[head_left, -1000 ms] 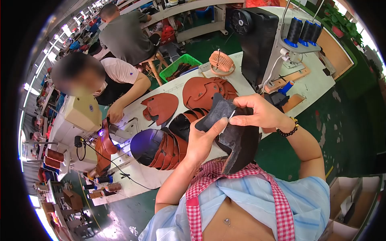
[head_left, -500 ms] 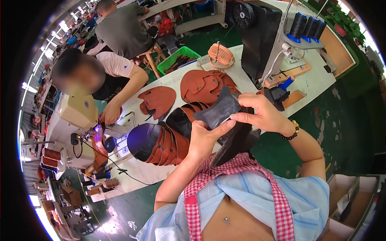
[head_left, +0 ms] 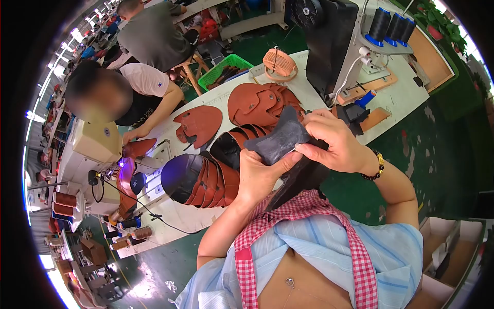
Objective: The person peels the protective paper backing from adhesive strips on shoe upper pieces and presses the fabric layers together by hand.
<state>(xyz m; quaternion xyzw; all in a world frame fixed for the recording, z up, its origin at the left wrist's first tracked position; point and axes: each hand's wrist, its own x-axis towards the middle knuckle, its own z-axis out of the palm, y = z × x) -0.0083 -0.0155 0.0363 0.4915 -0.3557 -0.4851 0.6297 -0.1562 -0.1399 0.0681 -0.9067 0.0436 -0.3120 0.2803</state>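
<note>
A black leather piece is held up in front of my chest, its dark lower part hanging toward the apron. My left hand grips its near left side, thumb pressed on the surface. At its right edge, my right hand pinches the material, the two thumbs nearly meeting. Something small and pale shows at the right fingertips, too small to make out. Just beyond the hands lie a stack of brown and black leather pieces, a flat brown piece and a brown pile.
A co-worker sits at a sewing machine on the left. An orange fan and a green basket are beyond the table. At right stands another machine with black thread spools.
The black piece has turned in my hands, its lower part swinging under them. The co-worker's arm and the brown leather at the left machine have shifted.
</note>
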